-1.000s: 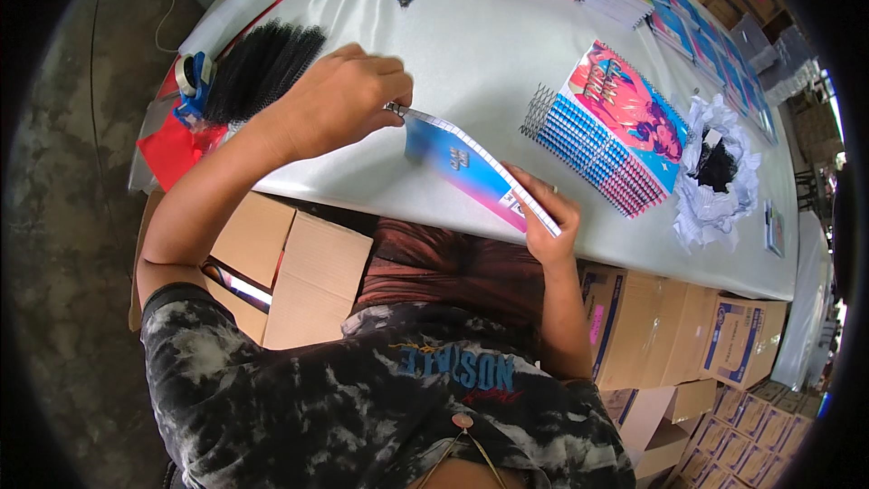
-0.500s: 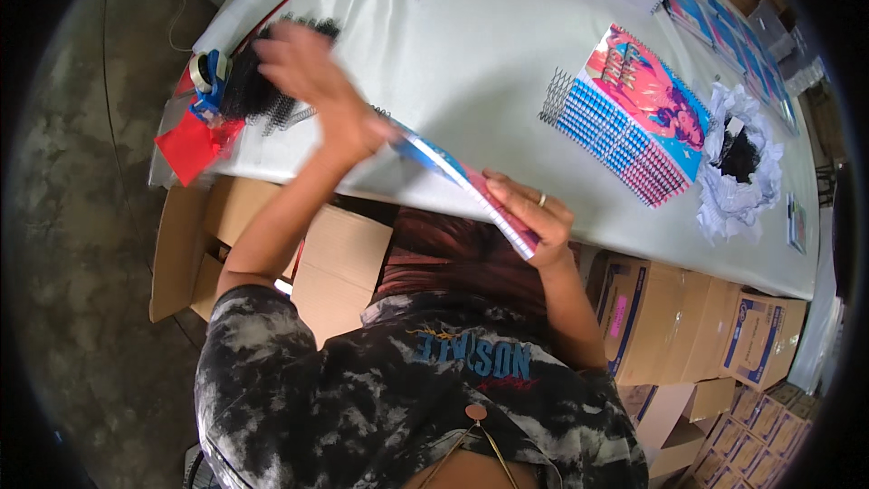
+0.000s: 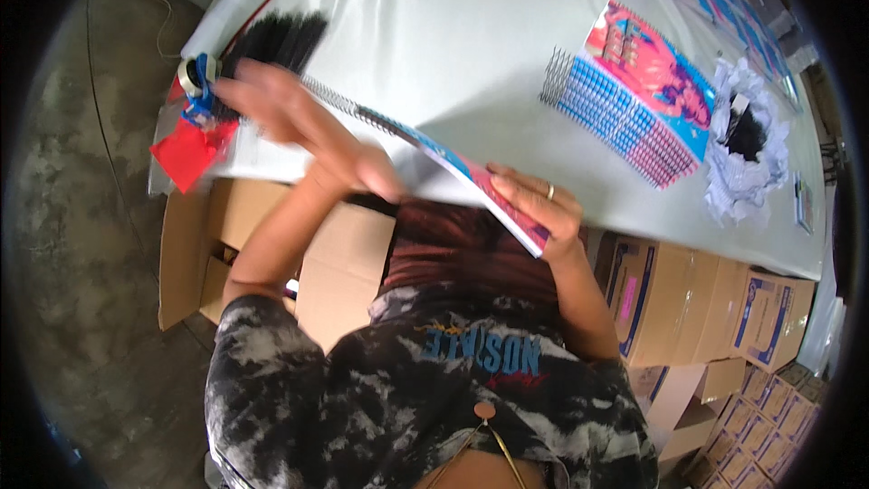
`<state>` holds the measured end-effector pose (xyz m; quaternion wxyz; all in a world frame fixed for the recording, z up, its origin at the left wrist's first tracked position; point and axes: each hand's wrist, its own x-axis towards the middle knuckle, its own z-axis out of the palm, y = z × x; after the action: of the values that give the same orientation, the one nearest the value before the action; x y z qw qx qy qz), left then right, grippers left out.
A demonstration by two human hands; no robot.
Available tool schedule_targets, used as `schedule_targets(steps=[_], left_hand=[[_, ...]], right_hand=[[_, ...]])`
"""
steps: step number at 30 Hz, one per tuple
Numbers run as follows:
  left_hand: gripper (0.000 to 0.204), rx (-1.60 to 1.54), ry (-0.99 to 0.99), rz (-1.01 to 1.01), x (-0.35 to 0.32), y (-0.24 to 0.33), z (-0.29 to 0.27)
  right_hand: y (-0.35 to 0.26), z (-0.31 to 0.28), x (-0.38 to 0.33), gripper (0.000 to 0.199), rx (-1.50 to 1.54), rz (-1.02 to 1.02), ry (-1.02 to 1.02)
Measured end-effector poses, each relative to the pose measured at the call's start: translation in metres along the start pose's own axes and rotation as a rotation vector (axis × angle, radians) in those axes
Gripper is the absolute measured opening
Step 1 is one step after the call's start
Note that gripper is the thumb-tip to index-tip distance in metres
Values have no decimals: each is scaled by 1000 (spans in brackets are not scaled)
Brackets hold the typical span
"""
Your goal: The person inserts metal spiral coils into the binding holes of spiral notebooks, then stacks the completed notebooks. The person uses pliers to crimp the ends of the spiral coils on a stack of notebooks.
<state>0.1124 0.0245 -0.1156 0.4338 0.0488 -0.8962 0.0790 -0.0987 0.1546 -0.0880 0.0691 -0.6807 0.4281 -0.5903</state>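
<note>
My right hand (image 3: 536, 202), a ring on one finger, grips the near end of a colourful spiral-bound notebook (image 3: 453, 166). The notebook is held edge-up over the front edge of the white table (image 3: 453, 45), its wire spiral running toward the upper left. My left hand (image 3: 272, 109) is blurred, fingers spread, and reaches out left of the notebook's far end. It holds nothing. Just beyond it lies a bundle of black binding coils (image 3: 276, 38).
A fanned stack of colourful notebooks (image 3: 634, 100) lies on the right, with crumpled white paper (image 3: 751, 145) beside it. A blue tape dispenser (image 3: 195, 86) and red paper (image 3: 186, 152) sit at the left edge. Cardboard boxes (image 3: 670, 299) stand under the table.
My left hand has left the notebook's spiral end and swung left toward the black coils. My right hand keeps its hold on the notebook.
</note>
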Motion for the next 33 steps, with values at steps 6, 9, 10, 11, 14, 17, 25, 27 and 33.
schedule_targets(steps=[6, 9, 10, 11, 14, 17, 25, 27, 33], left_hand=[[120, 61, -162, 201, -10, 10, 9], [90, 453, 149, 406, -21, -16, 27], [91, 314, 128, 287, -27, -7, 26], [91, 199, 125, 192, -16, -8, 26], [93, -157, 103, -113, 6, 4, 19], [81, 101, 195, 11, 44, -6, -8], [47, 65, 149, 14, 110, -24, -19], [61, 185, 381, 77, 125, -39, -19], [103, -57, -31, -159, 14, 13, 29]], right_hand=[[9, 8, -4, 32, 35, -51, 73], [-2, 8, 2, 33, 40, -39, -9], [-4, 11, -1, 34, 51, -34, -2], [-2, 12, 0, 35, 26, -70, -8], [1, 15, -6, 34, 65, -16, 33], [-1, 9, -4, 33, 86, 96, 16], [-8, 9, 4, 35, 250, 281, 70], [-6, 10, 1, 35, 135, 193, 79], [-8, 12, -6, 32, 103, 178, 119]])
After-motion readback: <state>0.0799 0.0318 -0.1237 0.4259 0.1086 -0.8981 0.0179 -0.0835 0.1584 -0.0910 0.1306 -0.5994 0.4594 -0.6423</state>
